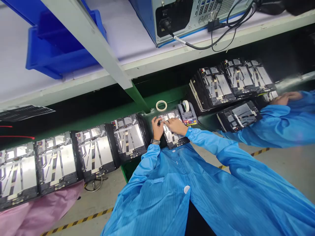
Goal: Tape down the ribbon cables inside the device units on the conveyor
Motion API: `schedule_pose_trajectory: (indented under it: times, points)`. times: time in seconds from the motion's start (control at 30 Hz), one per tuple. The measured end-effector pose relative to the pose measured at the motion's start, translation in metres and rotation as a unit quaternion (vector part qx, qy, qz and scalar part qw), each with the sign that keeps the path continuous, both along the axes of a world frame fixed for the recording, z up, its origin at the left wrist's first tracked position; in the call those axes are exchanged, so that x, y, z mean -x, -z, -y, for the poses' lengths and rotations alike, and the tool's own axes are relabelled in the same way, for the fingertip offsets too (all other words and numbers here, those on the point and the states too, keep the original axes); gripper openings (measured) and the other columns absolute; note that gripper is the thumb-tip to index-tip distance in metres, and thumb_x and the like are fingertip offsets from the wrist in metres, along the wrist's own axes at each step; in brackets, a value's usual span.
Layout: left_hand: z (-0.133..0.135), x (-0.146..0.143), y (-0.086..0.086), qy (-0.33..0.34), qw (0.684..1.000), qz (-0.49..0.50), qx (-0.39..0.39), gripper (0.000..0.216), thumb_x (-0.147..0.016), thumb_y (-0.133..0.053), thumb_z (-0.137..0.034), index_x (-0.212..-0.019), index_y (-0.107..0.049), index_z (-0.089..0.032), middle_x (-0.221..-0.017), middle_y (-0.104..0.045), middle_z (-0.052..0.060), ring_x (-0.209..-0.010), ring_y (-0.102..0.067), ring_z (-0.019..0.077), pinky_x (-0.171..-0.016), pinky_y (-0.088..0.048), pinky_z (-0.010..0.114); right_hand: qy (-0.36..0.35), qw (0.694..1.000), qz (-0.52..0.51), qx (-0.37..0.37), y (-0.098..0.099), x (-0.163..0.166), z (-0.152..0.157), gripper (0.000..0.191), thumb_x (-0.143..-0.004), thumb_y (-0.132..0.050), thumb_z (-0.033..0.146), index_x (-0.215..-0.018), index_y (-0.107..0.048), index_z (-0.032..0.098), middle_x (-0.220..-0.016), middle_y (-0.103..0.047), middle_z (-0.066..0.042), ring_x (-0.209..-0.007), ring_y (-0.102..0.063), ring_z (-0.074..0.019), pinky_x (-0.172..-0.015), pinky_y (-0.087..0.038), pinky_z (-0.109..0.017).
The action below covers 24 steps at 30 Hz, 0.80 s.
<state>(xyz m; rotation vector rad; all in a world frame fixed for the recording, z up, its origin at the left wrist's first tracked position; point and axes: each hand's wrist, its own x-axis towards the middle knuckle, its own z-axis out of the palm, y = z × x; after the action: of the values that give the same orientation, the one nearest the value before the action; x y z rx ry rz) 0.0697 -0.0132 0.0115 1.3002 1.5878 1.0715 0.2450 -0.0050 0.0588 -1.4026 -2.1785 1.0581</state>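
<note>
My left hand (157,128), with a dark watch (155,141) on its wrist, and my right hand (176,126) meet over an open tablet-like electronic unit (171,139) with metal plates and dark strips. Their fingertips rest close together on its upper part. Something small may lie between them, but the fingers hide it. A desktop tape dispenser (187,113) stands just beyond my right hand, and a loose roll of pale tape (161,105) lies beyond my left hand. Both sleeves are blue and striped.
Several similar units (94,152) line the green bench to the left, and more (236,78) are stacked at the far right. A co-worker's hand (286,97) in a blue sleeve rests there. Overhead are a shelf (137,62), blue bin (61,42) and cabled power unit (192,19).
</note>
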Motion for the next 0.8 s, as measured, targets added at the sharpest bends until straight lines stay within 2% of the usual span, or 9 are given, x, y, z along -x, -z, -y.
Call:
schedule_pose_trajectory:
  times: [0.13, 0.2, 0.3, 0.37, 0.43, 0.5, 0.57, 0.67, 0.8]
  points:
    - [-0.001, -0.002, 0.003, -0.006, 1.000, 0.024, -0.001, 0.014, -0.090, -0.069, -0.022, -0.103, -0.074, -0.022, -0.145, -0.048, 0.014, -0.147, -0.048, 0.0307, -0.101, -0.059, 0.040, -0.008, 1.000, -0.018, 0.019, -0.003, -0.006, -0.007, 0.029, -0.088, -0.065, 0.013, -0.113, -0.075, 0.020, -0.094, -0.069, -0.014, -0.100, -0.061, -0.0302, -0.096, -0.047, -0.042]
    - [0.000, -0.004, 0.005, -0.011, 0.999, 0.032, 0.011, 0.016, -0.087, -0.070, -0.018, -0.103, -0.072, -0.022, -0.145, -0.048, 0.013, -0.148, -0.046, 0.0299, -0.101, -0.059, 0.039, 0.014, 1.000, -0.018, 0.010, -0.005, -0.011, -0.006, 0.031, -0.089, -0.063, 0.016, -0.117, -0.076, 0.022, -0.097, -0.068, -0.013, -0.099, -0.060, -0.0296, -0.099, -0.047, -0.044]
    - [0.000, -0.009, 0.005, -0.039, 0.998, 0.045, 0.024, 0.024, -0.085, -0.069, -0.014, -0.107, -0.070, -0.022, -0.145, -0.049, 0.012, -0.142, -0.052, 0.0275, -0.109, -0.055, 0.040, 0.127, 0.991, -0.024, -0.029, -0.010, -0.023, 0.010, 0.039, -0.098, -0.051, 0.023, -0.131, -0.072, 0.024, -0.108, -0.067, -0.014, -0.106, -0.059, -0.0308, -0.105, -0.047, -0.047]
    - [-0.002, -0.013, 0.004, -0.057, 0.996, 0.064, 0.030, 0.040, -0.085, -0.069, -0.013, -0.123, -0.066, -0.025, -0.149, -0.049, 0.012, -0.131, -0.060, 0.0244, -0.110, -0.053, 0.041, 0.236, 0.970, -0.036, -0.052, -0.009, -0.030, 0.033, 0.045, -0.101, -0.046, 0.028, -0.140, -0.067, 0.022, -0.118, -0.066, -0.015, -0.115, -0.058, -0.0316, -0.109, -0.046, -0.049]
    - [-0.004, -0.017, 0.003, -0.074, 0.993, 0.084, 0.049, 0.060, -0.086, -0.069, -0.013, -0.141, -0.054, -0.028, -0.155, -0.047, 0.012, -0.125, -0.063, 0.0222, -0.110, -0.052, 0.040, 0.322, 0.944, -0.038, -0.059, -0.002, -0.037, 0.062, 0.049, -0.100, -0.047, 0.033, -0.145, -0.062, 0.020, -0.129, -0.064, -0.016, -0.125, -0.056, -0.0325, -0.115, -0.044, -0.051]
    - [-0.001, -0.021, 0.002, -0.100, 0.986, 0.097, 0.091, 0.070, -0.088, -0.070, -0.015, -0.151, -0.043, -0.029, -0.161, -0.043, 0.014, -0.129, -0.062, 0.0233, -0.112, -0.051, 0.041, 0.363, 0.931, -0.027, -0.036, 0.011, -0.040, 0.091, 0.055, -0.098, -0.050, 0.038, -0.149, -0.059, 0.018, -0.138, -0.061, -0.018, -0.133, -0.052, -0.0336, -0.119, -0.041, -0.054]
    - [0.010, -0.023, 0.000, -0.113, 0.979, 0.104, 0.133, 0.067, -0.091, -0.070, -0.018, -0.151, -0.041, -0.025, -0.162, -0.045, 0.017, -0.135, -0.059, 0.0263, -0.116, -0.048, 0.044, 0.373, 0.928, -0.022, 0.009, 0.025, -0.040, 0.113, 0.059, -0.097, -0.052, 0.042, -0.150, -0.057, 0.018, -0.141, -0.060, -0.019, -0.135, -0.052, -0.0341, -0.119, -0.041, -0.056]
    - [0.042, -0.027, -0.007, -0.060, 0.981, 0.110, 0.149, 0.062, -0.091, -0.076, -0.025, -0.146, -0.048, -0.023, -0.151, -0.059, 0.017, -0.140, -0.058, 0.0306, -0.119, -0.046, 0.047, 0.379, 0.924, -0.025, 0.038, 0.043, -0.039, 0.129, 0.061, -0.095, -0.054, 0.046, -0.149, -0.058, 0.017, -0.145, -0.058, -0.020, -0.138, -0.050, -0.0348, -0.120, -0.039, -0.058]
    - [0.081, -0.035, -0.030, -0.008, 0.986, 0.082, 0.146, 0.076, -0.084, -0.083, -0.026, -0.151, -0.047, -0.023, -0.153, -0.058, 0.016, -0.148, -0.052, 0.0350, -0.125, -0.043, 0.052, 0.396, 0.917, -0.041, 0.030, 0.040, -0.042, 0.132, 0.061, -0.091, -0.060, 0.050, -0.141, -0.066, 0.015, -0.152, -0.054, -0.021, -0.145, -0.044, -0.0376, -0.124, -0.034, -0.061]
